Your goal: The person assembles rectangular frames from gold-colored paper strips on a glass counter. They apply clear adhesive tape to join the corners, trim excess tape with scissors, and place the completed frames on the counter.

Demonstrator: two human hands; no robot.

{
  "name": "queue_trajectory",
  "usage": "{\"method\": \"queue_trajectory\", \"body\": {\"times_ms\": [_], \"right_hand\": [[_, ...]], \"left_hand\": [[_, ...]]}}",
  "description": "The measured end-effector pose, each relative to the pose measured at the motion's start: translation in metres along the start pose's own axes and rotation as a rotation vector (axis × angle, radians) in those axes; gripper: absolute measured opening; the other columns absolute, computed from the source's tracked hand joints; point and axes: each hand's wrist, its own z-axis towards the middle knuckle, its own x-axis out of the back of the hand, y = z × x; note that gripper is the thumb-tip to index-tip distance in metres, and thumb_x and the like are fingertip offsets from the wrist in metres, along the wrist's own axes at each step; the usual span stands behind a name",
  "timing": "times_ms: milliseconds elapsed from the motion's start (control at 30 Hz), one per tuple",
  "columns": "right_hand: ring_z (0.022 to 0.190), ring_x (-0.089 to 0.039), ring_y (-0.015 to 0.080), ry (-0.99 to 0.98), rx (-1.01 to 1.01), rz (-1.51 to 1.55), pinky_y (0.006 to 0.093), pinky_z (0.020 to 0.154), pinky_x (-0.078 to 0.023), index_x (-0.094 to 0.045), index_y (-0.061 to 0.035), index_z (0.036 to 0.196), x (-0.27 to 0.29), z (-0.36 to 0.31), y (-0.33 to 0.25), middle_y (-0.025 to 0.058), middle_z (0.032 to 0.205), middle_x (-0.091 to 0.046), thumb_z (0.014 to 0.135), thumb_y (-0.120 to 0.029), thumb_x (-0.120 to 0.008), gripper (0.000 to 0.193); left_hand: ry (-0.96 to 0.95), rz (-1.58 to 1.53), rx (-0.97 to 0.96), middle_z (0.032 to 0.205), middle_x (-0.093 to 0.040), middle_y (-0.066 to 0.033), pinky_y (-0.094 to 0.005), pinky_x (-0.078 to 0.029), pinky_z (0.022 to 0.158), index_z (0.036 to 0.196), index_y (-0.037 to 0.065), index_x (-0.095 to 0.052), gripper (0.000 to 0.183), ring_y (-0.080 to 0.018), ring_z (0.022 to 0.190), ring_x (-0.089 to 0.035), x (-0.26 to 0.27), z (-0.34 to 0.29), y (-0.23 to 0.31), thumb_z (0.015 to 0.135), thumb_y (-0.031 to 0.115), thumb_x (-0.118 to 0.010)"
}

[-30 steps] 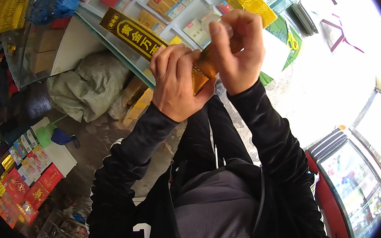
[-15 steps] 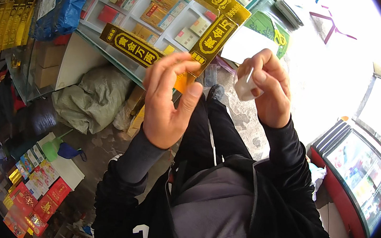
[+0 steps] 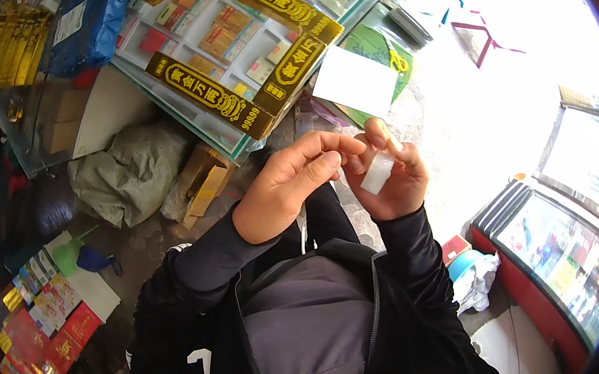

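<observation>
Between the fingers and thumb of my right hand, I hold a small roll of whitish translucent tape. My left hand is right beside it, index finger stretched toward the roll and thumb a little apart. Nothing shows in the left hand, and I cannot tell whether its fingertip touches the tape. Ahead on the glass counter, long dark-gold printed box strips are laid end to end, forming three sides of a frame.
Cigarette-like packs fill compartments in the glass display counter. A blue wrapped parcel lies on its left. White paper and yellow scissors rest on a green board. A greenish sack and red boxes are at lower left.
My left hand has moved off the box strips and over to the tape roll. My right hand, still holding the roll, has shifted left and down, and the roll has turned.
</observation>
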Motion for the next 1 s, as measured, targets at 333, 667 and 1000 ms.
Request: {"method": "queue_trajectory", "body": {"times_ms": [333, 667, 1000], "right_hand": [[0.077, -0.051, 0.0149, 0.081, 0.159, -0.168, 0.0258, 0.068, -0.039, -0.050, -0.0099, 0.092, -0.011, -0.019, 0.029, -0.0007, 0.071, -0.044, 0.089, -0.028, -0.058, 0.020], [0.085, -0.057, 0.0190, 0.304, 0.459, -1.344, 0.0314, 0.084, -0.044, -0.061, -0.0067, 0.097, -0.038, -0.064, 0.023, 0.0034, 0.089, -0.059, 0.089, -0.016, -0.069, 0.014], [0.089, -0.057, 0.0236, 0.380, 0.699, -1.875, 0.0360, 0.087, -0.041, -0.071, -0.0170, 0.116, -0.029, -0.085, 0.034, 0.0036, 0.088, -0.062, 0.092, -0.029, -0.068, 0.027]], "left_hand": [[-0.126, 0.143, 0.210, 0.098, -0.059, 0.0023, -0.0248, -0.046, 0.087, 0.111, 0.002, -0.064, 0.022, -0.0087, 0.091, -0.056, 0.018, -0.012, 0.008, 0.103, 0.022, -0.062], [-0.337, 0.876, 0.002, 0.096, -0.051, -0.0069, -0.0286, -0.049, 0.075, 0.095, 0.003, -0.061, 0.012, -0.0151, 0.085, -0.056, 0.024, -0.011, 0.069, 0.095, 0.013, -0.067], [-0.633, 2.258, -0.683, 0.095, -0.055, -0.0063, -0.0359, -0.044, 0.075, 0.088, 0.007, -0.063, 0.013, -0.0235, 0.092, -0.056, -0.042, -0.019, 0.099, 0.083, 0.018, -0.068]]}}
